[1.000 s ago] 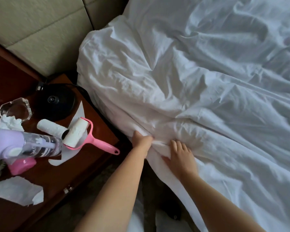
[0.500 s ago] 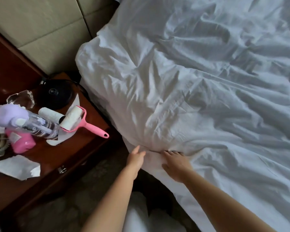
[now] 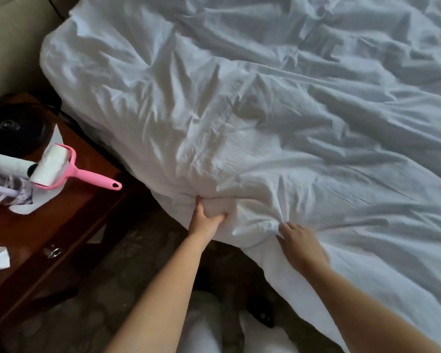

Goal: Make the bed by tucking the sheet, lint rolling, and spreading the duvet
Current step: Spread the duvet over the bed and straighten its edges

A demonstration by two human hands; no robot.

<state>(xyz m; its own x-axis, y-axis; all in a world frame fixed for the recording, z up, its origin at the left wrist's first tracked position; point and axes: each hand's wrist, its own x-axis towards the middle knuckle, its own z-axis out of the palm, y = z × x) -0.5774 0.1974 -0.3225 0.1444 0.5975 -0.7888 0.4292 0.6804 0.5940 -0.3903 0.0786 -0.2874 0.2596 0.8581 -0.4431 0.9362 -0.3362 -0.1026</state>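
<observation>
1. A bed fills most of the view, its white duvet (image 3: 252,110) rumpled and running away from the person towards the padded headboard (image 3: 13,39)
2. Left of the duvet stands a wooden nightstand (image 3: 61,233), and on it a pink lint roller (image 3: 61,169), handle pointing at the duvet
3. At the duvet's near edge, the left hand (image 3: 205,220) has a bunch of cloth clenched in its curled fingers
4. Just beside it, the right hand (image 3: 298,243) seems to pinch a fold; its fingertips are buried

Left hand (image 3: 206,217) clenched with thumb raised, right hand (image 3: 299,242) curled, both forearms reaching forward.
</observation>
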